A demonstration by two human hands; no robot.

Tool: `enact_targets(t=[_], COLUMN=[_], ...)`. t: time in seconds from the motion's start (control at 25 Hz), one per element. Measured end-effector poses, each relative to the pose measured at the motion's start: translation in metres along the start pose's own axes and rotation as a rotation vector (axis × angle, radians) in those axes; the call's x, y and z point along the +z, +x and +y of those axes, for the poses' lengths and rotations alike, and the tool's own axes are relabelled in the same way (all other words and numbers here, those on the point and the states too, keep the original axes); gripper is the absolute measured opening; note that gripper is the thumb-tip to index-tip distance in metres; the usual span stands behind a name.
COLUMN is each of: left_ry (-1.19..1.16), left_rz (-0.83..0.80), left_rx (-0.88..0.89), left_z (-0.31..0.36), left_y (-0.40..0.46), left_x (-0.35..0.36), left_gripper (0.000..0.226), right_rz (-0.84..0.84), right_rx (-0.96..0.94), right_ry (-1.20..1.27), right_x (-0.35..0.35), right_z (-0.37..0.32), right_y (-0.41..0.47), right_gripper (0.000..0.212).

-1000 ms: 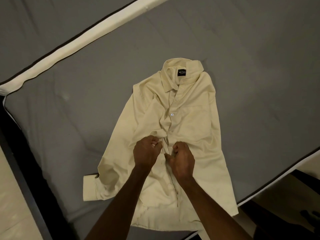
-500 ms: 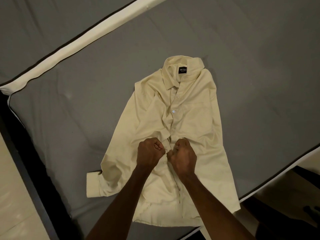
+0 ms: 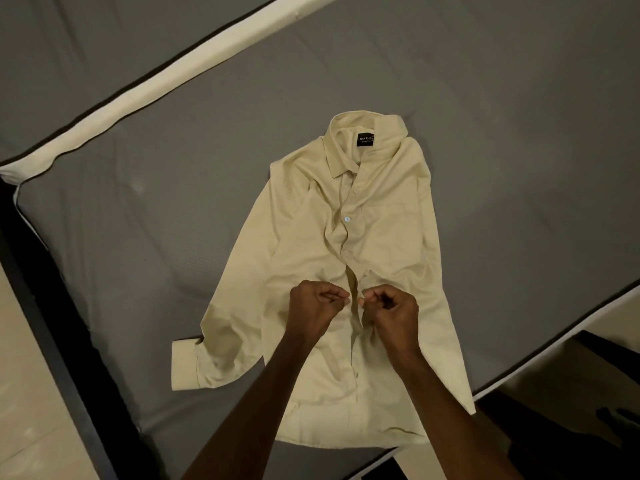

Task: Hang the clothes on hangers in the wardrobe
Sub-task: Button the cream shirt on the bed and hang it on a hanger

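A cream long-sleeved shirt [image 3: 388, 237] lies face up on the grey mattress [image 3: 173, 237], collar away from me, a black label inside the collar. One white button shows on its chest. My left hand [image 3: 311, 310] pinches the left edge of the front placket at mid-shirt. My right hand [image 3: 391, 311] pinches the right edge beside it. Between the two hands the placket gapes a little. One sleeve with its cuff [image 3: 185, 365] lies folded out to the left. No hanger or wardrobe is in view.
A cream band [image 3: 194, 60] with dark piping crosses the mattress at the upper left. A dark bed frame [image 3: 52, 323] runs down the left side, with pale floor [image 3: 20, 410] beyond. The mattress edge [image 3: 554, 341] and dark floor lie at the lower right.
My two hands, pressed close together on the placket, have drawn a little apart. The front has parted between them. The shirt has not shifted on the mattress.
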State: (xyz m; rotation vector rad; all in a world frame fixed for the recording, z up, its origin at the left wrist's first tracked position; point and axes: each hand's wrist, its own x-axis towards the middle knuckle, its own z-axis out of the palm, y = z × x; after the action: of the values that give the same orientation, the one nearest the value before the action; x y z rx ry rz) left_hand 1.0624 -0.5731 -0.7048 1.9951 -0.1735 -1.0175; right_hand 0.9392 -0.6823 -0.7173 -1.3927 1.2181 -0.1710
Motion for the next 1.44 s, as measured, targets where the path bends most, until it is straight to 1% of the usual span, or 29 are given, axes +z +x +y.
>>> enact_targets(t=[0.04, 0.12, 0.2, 0.24, 0.32, 0.44, 0.52, 0.6, 0.68, 0.8, 0.92, 1.0, 1.08, 1.2, 1.32, 1.44], left_ry=[-0.034, -0.12, -0.195, -0.221, -0.25, -0.224, -0.201, -0.201, -0.186, -0.205, -0.202, -0.185, -0.266, -0.383, -0.357, -0.359], left_rz=[-0.014, -0.027, -0.024, -0.027, -0.034, -0.022, -0.011, 0.003, 0.026, 0.01, -0.047, -0.024, 0.04, 0.082, 0.004, -0.091], left_rx=[-0.013, -0.072, -0.129, -0.138, -0.119, -0.079, -0.045, -0.036, -0.034, -0.057, -0.088, -0.086, -0.11, -0.106, -0.067, -0.055], left_z=[0.002, 0.006, 0.008, 0.007, 0.006, 0.005, 0.004, 0.001, -0.001, -0.003, -0.004, -0.003, -0.002, -0.003, -0.008, -0.01], left_y=[-0.002, -0.005, -0.007, -0.007, -0.008, -0.01, -0.01, -0.009, -0.009, -0.01, -0.009, -0.008, -0.008, -0.007, -0.002, 0.0], left_x=[0.003, 0.006, 0.008, 0.008, 0.008, 0.009, 0.011, 0.012, 0.013, 0.012, 0.009, 0.01, 0.012, 0.009, 0.002, -0.004], left_gripper=[0.009, 0.009, 0.011, 0.012, 0.012, 0.011, 0.01, 0.009, 0.009, 0.011, 0.009, 0.017, 0.019, 0.016, 0.013, 0.02], right_rz=[-0.044, -0.084, -0.071, -0.065, -0.059, -0.028, -0.004, 0.013, 0.007, -0.001, 0.04, 0.052, 0.031, -0.083, -0.197, -0.21], right_rx=[0.014, 0.038, 0.07, 0.083, 0.095, 0.084, 0.104, 0.154, 0.168, 0.154, 0.149, 0.101, 0.071, 0.164, 0.28, 0.437], right_ry=[0.06, 0.114, 0.142, 0.153, 0.163, 0.149, 0.181, 0.239, 0.275, 0.281, 0.262, 0.161, 0.108, 0.175, 0.252, 0.33], right_x=[0.0, 0.001, 0.004, 0.005, 0.006, 0.008, 0.009, 0.009, 0.009, 0.008, 0.006, 0.009, 0.012, 0.005, -0.001, 0.001], right_z=[-0.002, -0.003, -0.001, -0.002, -0.001, -0.001, -0.002, -0.006, -0.007, -0.009, -0.013, -0.013, -0.017, -0.026, -0.03, -0.033], right_y=[-0.005, -0.011, -0.013, -0.014, -0.015, -0.018, -0.02, -0.023, -0.026, -0.027, -0.023, -0.021, -0.019, -0.011, -0.001, 0.004], right_gripper=[0.002, 0.01, 0.007, 0.008, 0.01, 0.005, 0.009, 0.016, 0.018, 0.011, 0.009, 0.012, 0.012, 0.006, 0.012, 0.003])
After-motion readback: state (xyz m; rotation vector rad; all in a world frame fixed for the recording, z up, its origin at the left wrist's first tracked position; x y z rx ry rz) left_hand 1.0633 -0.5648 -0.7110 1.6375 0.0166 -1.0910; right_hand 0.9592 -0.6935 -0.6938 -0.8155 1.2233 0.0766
